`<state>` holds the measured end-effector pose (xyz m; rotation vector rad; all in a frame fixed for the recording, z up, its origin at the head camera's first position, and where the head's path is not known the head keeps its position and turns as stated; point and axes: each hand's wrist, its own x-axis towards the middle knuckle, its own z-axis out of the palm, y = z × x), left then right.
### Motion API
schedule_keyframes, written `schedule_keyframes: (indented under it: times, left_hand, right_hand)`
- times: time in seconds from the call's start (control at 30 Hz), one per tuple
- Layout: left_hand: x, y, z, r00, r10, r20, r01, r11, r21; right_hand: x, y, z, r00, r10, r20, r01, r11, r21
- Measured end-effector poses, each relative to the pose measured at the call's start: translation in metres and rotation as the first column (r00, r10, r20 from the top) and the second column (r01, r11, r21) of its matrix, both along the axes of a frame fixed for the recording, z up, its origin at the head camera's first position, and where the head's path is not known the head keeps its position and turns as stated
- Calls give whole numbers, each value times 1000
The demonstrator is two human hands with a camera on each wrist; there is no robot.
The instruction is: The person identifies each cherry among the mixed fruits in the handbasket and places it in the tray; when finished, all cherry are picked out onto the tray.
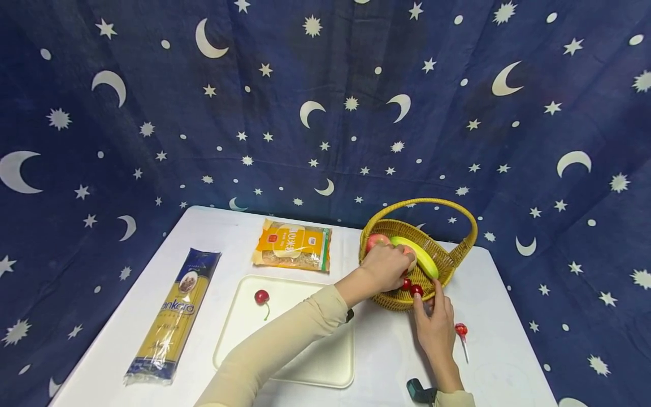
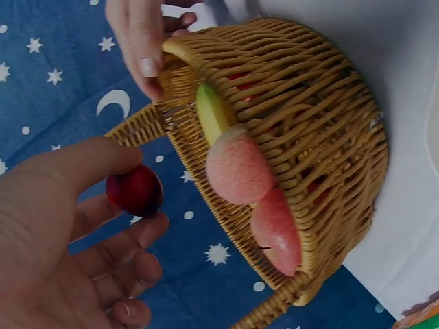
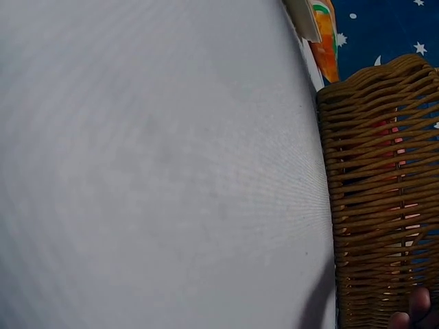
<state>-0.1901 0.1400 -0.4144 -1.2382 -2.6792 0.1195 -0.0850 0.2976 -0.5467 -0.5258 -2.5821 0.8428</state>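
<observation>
My left hand reaches over the wicker basket. In the left wrist view its thumb and fingers pinch a dark red cherry, with no stem visible. My right hand holds the basket's near right rim; in the right wrist view only its fingertips show by the wickerwork. Inside the basket lie a banana, a red apple and a pink peach. Red cherries show near the front rim, partly hidden by the left hand in the head view.
A white tray bears one stemmed cherry, under the left forearm. Behind it lies an orange food packet. A long pasta packet is at the left, and a red lollipop lies right of the right hand.
</observation>
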Motion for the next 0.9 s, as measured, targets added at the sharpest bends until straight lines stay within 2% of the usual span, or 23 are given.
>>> schedule_keyframes:
  times: [0.33,0.63,0.9]
  left_hand:
    - [9,-7,10,997,-30,-67,33,998,51]
    - [13,-20,15,998,-21,-51,25,996,83]
    - [16,-43,19,998,19,-59,-11,991,130]
  right_hand:
    - [-1,1,-5,1000,-9,-5,9,1000,7]
    - [-3,1,-6,999,-5,-32,6,1000,3]
    - [-3,2,-5,999,1,-44,-1,1000,-8]
